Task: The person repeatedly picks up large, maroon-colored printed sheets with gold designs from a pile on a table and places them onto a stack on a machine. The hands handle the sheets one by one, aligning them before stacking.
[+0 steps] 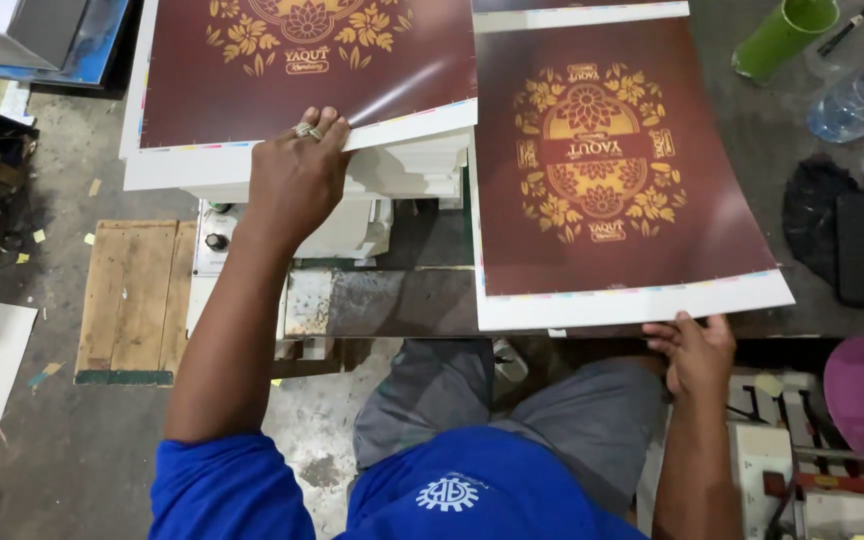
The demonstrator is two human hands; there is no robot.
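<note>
My left hand point(297, 178) sits upper centre-left, fingers curled over the lifted near edge of a maroon printed sheet point(302, 80) with gold floral ornament, atop a white stack point(192, 170). My right hand point(694, 352), lower right, pinches the white bottom margin of a 2nd maroon sheet point(612, 170) at centre right. A green cup point(782, 35) stands upper right.

Left sheet point(302, 70) cut off by the top edge; stack point(252, 170) beneath partly hidden by the left hand point(297, 175). Right hand point(694, 350): fingertips hidden under the right sheet point(612, 170). Bottle point(857, 100) cut by the right edge.
</note>
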